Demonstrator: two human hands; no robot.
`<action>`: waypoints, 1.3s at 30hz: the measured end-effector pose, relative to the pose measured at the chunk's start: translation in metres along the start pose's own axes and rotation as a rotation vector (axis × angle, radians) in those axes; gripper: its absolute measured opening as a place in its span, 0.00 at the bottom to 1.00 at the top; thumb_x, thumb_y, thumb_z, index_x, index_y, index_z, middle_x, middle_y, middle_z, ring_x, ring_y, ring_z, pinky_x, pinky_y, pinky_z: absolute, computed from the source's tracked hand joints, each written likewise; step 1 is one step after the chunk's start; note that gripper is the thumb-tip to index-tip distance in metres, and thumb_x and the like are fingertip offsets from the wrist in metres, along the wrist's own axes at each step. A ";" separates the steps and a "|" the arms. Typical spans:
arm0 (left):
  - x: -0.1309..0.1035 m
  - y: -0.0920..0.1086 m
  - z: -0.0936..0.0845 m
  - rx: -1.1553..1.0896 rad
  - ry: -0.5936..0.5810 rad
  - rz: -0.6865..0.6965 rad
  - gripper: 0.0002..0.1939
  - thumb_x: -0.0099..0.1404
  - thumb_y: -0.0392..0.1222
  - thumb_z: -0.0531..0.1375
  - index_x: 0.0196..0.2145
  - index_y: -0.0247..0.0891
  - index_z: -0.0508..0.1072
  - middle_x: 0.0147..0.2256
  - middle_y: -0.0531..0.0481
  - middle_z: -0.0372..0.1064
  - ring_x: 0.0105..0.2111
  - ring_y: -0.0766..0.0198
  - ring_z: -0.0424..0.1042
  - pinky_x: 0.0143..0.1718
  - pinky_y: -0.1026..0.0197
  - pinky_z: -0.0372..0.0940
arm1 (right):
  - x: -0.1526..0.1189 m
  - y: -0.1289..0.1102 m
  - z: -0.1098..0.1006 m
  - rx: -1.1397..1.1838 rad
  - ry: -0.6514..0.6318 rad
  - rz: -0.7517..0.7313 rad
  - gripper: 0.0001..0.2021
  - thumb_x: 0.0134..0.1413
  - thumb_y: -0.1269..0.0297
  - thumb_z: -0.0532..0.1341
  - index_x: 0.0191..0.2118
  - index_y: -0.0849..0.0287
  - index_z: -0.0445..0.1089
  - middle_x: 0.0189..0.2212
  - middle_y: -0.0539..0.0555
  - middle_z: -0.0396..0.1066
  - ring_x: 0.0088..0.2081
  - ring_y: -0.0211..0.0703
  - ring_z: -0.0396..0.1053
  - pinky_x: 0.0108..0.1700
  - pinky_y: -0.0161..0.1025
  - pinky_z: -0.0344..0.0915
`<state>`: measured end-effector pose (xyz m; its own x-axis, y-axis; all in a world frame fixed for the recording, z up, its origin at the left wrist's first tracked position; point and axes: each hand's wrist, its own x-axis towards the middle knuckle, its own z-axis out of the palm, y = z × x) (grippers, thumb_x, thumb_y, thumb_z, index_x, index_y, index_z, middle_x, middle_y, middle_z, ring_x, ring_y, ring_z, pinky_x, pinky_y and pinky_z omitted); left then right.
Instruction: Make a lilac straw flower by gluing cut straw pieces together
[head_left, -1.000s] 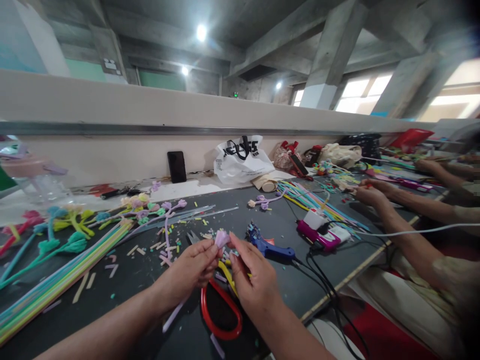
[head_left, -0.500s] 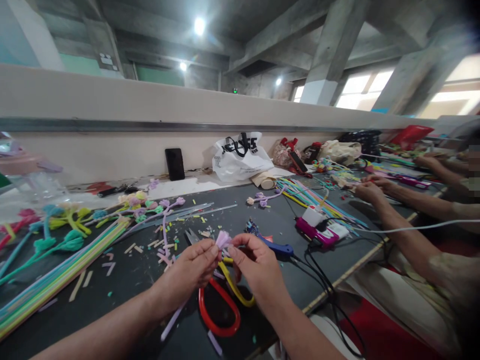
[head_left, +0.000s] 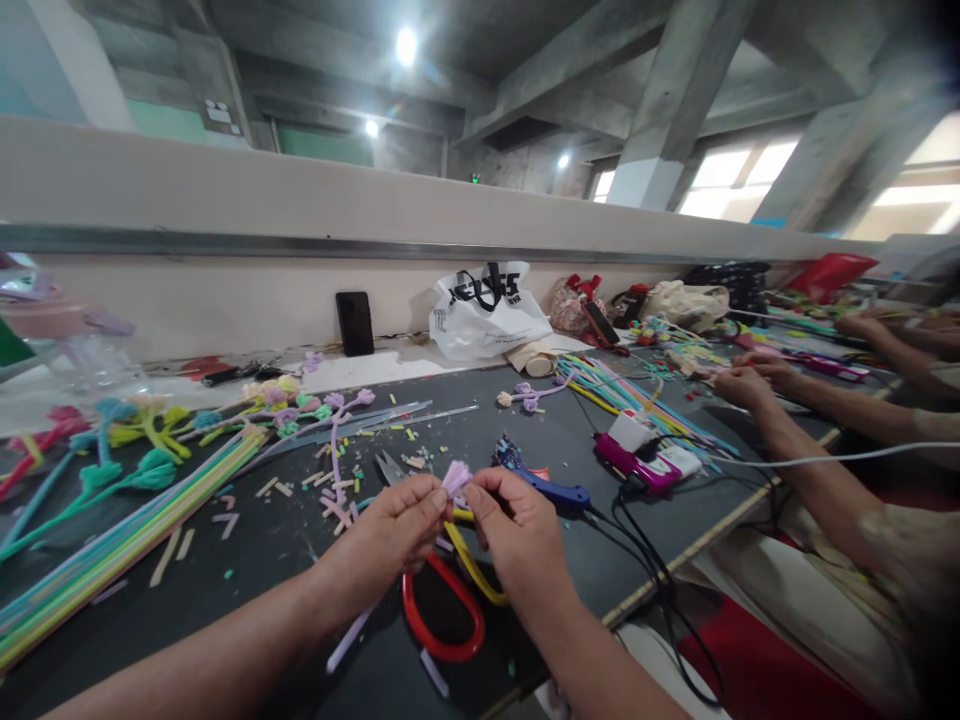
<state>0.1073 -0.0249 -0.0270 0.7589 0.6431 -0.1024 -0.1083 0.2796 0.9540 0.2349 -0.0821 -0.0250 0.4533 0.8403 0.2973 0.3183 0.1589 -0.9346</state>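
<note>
Between my two hands is a small lilac pipe-cleaner flower (head_left: 455, 477), its tufted end pointing up. My left hand (head_left: 409, 515) is closed, pinching the flower's base between thumb and forefinger. From the right, my right hand (head_left: 517, 515) pinches the same flower with thumb and fingertips; its other fingers curl behind. Under the hands lie scissors (head_left: 469, 648) with one red and one yellow handle loop, their blades pointing away from me. A lilac pipe-cleaner stem (head_left: 349, 640) shows below my left wrist. Just beyond my right hand rests a blue glue gun (head_left: 559, 494).
At left lie a bundle of coloured pipe cleaners (head_left: 172, 490) and finished flower stems (head_left: 146, 470). Cut scraps litter the dark table (head_left: 285, 545). A magenta power strip (head_left: 637, 468) with cables sits at right. A phone (head_left: 355, 323) leans on the wall. Co-workers' arms (head_left: 795, 455) reach in from the right.
The view has shifted slightly, so most things sit a little further right. Both hands keep their pinch on the lilac flower, with the fingers barely moved.
</note>
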 end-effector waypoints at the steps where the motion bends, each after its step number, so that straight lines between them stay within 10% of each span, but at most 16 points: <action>1: 0.000 0.000 0.001 0.006 0.002 0.000 0.15 0.60 0.51 0.54 0.27 0.37 0.60 0.17 0.62 0.44 0.15 0.76 0.40 0.16 0.68 0.37 | 0.000 0.001 0.000 -0.012 0.000 -0.001 0.07 0.46 0.63 0.57 0.24 0.59 0.67 0.12 0.44 0.56 0.17 0.33 0.55 0.21 0.31 0.54; 39: 0.001 -0.001 -0.004 0.329 0.050 0.092 0.18 0.61 0.55 0.51 0.28 0.36 0.63 0.17 0.60 0.45 0.17 0.74 0.45 0.16 0.69 0.42 | -0.003 0.007 0.002 -0.153 0.039 -0.044 0.08 0.50 0.62 0.56 0.27 0.60 0.68 0.24 0.50 0.69 0.27 0.39 0.65 0.31 0.33 0.61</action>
<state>0.1054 -0.0216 -0.0288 0.7226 0.6910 -0.0174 0.0438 -0.0206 0.9988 0.2342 -0.0828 -0.0325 0.4672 0.8132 0.3470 0.4603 0.1113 -0.8807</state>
